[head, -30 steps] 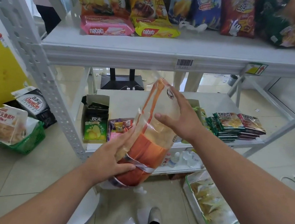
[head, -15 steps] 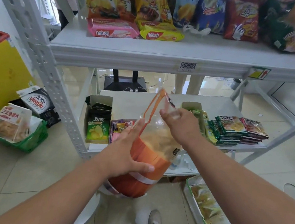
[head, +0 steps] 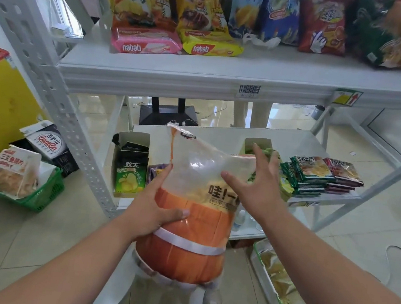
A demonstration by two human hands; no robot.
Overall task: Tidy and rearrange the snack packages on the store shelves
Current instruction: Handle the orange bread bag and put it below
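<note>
Nearest, the left hand [head: 155,211] keeps its grip pinched on the orange snack bag [head: 193,226], held in the air in front of the lower shelf [head: 223,135]. The right hand [head: 253,183] has let go of the bag's top; its grip is now spread beside it, likely reaching farther toward the stacked packets [head: 321,174].

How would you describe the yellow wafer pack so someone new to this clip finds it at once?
Start at the upper shelf of the white rack. Along its front left, two flat Nabati wafer packs lie side by side before the upright chip bags. The yellow wafer pack is the right one; the pink wafer pack lies to its left.
</note>
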